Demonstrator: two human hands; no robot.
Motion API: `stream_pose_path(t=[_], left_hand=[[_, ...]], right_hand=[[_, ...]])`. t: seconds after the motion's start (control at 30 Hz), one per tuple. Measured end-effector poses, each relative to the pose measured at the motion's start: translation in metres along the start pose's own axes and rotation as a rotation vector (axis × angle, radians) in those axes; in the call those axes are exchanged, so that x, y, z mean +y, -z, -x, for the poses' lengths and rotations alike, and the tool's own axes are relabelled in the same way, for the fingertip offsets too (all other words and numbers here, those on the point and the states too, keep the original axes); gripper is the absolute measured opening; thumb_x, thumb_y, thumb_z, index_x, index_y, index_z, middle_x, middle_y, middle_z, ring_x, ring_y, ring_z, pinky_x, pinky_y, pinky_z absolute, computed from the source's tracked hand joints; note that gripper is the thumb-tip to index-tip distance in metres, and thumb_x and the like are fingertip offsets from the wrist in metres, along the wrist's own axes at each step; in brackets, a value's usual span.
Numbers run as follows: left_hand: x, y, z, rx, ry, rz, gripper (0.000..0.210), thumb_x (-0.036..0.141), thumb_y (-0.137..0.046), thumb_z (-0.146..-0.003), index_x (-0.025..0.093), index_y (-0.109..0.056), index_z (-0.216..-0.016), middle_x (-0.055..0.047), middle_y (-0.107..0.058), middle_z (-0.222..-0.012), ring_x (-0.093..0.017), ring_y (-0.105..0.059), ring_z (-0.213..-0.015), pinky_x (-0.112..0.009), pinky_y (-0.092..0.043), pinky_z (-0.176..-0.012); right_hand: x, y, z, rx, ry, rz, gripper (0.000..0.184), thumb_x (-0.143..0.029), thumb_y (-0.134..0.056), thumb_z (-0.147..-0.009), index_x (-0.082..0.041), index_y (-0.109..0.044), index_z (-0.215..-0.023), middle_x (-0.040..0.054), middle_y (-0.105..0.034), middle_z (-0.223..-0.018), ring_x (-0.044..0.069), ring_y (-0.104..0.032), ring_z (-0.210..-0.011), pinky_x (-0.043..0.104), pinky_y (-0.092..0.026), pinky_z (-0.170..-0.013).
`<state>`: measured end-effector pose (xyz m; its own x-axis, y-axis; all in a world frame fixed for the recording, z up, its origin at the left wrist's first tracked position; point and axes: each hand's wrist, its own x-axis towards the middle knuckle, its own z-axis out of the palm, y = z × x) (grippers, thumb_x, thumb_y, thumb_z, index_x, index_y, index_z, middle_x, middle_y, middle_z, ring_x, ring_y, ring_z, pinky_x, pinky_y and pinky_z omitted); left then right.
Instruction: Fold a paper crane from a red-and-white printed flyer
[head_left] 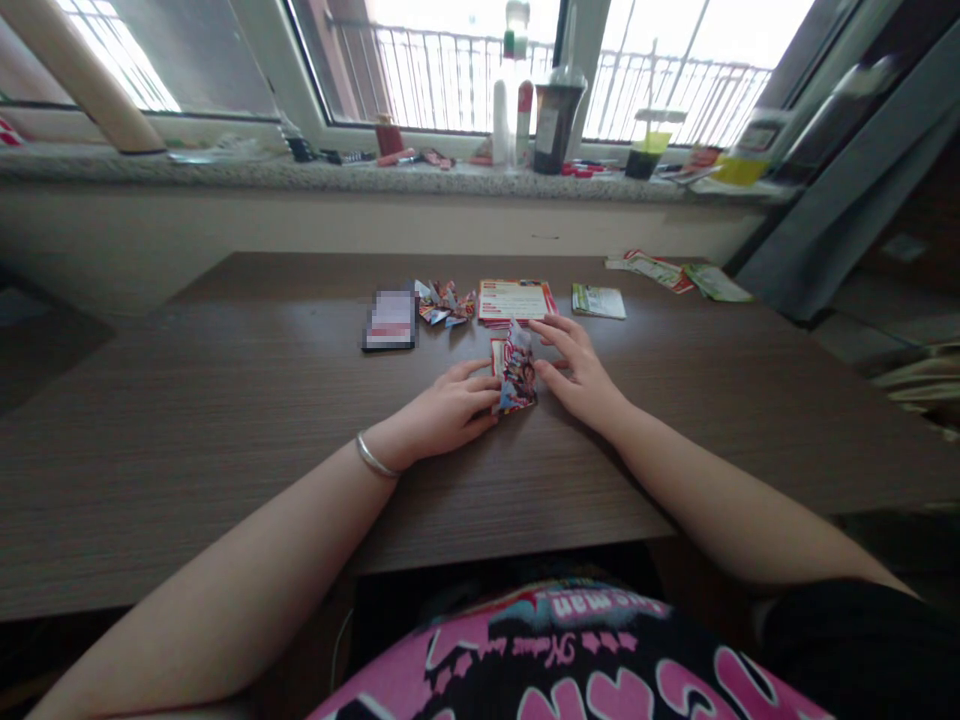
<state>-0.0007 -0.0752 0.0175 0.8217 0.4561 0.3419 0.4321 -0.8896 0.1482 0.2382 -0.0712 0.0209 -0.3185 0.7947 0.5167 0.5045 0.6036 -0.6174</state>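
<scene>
Beneath the stone window sill point(300, 176) spreads a broad brown desk point(285, 430), and on it, largest of what lies within reach, are the person's two hands. The left hand point(456, 405), a silver bangle point(375, 457) at its wrist, lies palm down with fingers slightly parted and their tips at the left side of a printed sheet point(520, 375); whether thumb and finger pinch that edge, I cannot tell. The right hand point(577, 372) is spread, thumb and fingers apart, beside the sheet's right edge, with no grip to be seen. Beyond them sits a stack of red-bordered sheets point(515, 300), then, to its left, a cluster of small folded pieces point(447, 303) and a dark-edged rectangular object point(390, 318) whose face is blurred; to the stack's right is a smaller green-and-white packet point(598, 301). The sheet itself is on the desk between the hands, a picture-printed flap lying over a paler strip at its left; how flat the flap sits is unclear. Judging by this, a fold is being made. The next move seems to call for the left hand to steady the paper while the right fingertips line up the edge and press the crease.
</scene>
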Motion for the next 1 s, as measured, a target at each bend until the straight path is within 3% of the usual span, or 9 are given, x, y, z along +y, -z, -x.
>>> stream_pose_path(t=[0.17, 0.3, 0.5, 0.7, 0.9, 1.0], left_hand=[[0.000, -0.001, 0.001, -0.001, 0.006, -0.026, 0.033, 0.024, -0.054, -0.091, 0.024, -0.062, -0.124, -0.006, -0.062, -0.128, -0.029, -0.034, -0.138, -0.050, -0.035, -0.112], [0.000, -0.001, 0.000, -0.014, -0.014, -0.010, 0.026, 0.025, -0.055, -0.091, 0.021, -0.066, -0.114, -0.008, -0.063, -0.124, -0.027, -0.043, -0.131, -0.047, -0.038, -0.110], [0.002, -0.001, 0.001, -0.065, 0.024, -0.073, 0.027, 0.027, -0.051, -0.093, 0.023, -0.066, -0.115, -0.009, -0.059, -0.131, -0.029, -0.047, -0.127, -0.049, -0.040, -0.106], [0.002, -0.001, 0.001, -0.053, 0.016, -0.023, 0.029, 0.025, -0.051, -0.093, 0.025, -0.065, -0.118, -0.007, -0.057, -0.133, -0.026, -0.046, -0.128, -0.046, -0.039, -0.109], [0.005, 0.005, 0.000, -0.071, 0.047, 0.008, 0.036, 0.024, -0.051, -0.092, 0.029, -0.059, -0.127, -0.003, -0.058, -0.133, -0.025, -0.046, -0.128, -0.044, -0.038, -0.108], [0.006, 0.012, 0.000, -0.087, 0.087, -0.018, 0.030, 0.027, -0.053, -0.092, 0.028, -0.063, -0.120, -0.003, -0.061, -0.127, -0.026, -0.047, -0.125, -0.044, -0.038, -0.106]], right_hand=[[-0.006, 0.000, 0.001, -0.141, 0.206, 0.226, 0.054, -0.045, -0.050, -0.092, -0.036, -0.038, -0.144, 0.0029, -0.013, -0.159, 0.031, -0.021, -0.143, 0.057, -0.028, -0.114], [-0.008, -0.002, 0.001, -0.195, 0.224, 0.310, 0.049, -0.041, -0.048, -0.093, -0.036, -0.042, -0.142, -0.0002, -0.008, -0.161, 0.031, -0.014, -0.146, 0.058, -0.026, -0.114], [-0.007, -0.003, 0.000, -0.197, 0.189, 0.328, 0.042, -0.038, -0.051, -0.092, -0.034, -0.053, -0.134, -0.0011, -0.015, -0.159, 0.030, -0.014, -0.146, 0.057, -0.020, -0.117], [-0.011, -0.002, -0.001, -0.140, 0.155, 0.346, 0.029, -0.037, -0.052, -0.091, -0.028, -0.062, -0.117, 0.0014, -0.022, -0.158, 0.030, -0.018, -0.145, 0.056, -0.021, -0.117], [-0.003, 0.006, -0.003, 0.033, 0.107, 0.292, 0.022, -0.035, -0.045, -0.094, -0.024, -0.065, -0.097, 0.0059, -0.041, -0.146, 0.027, -0.037, -0.135, 0.055, -0.029, -0.113], [0.008, 0.008, -0.005, 0.079, 0.066, 0.230, 0.022, -0.033, -0.047, -0.094, -0.021, -0.065, -0.091, 0.0086, -0.049, -0.138, 0.025, -0.044, -0.130, 0.051, -0.034, -0.111]])
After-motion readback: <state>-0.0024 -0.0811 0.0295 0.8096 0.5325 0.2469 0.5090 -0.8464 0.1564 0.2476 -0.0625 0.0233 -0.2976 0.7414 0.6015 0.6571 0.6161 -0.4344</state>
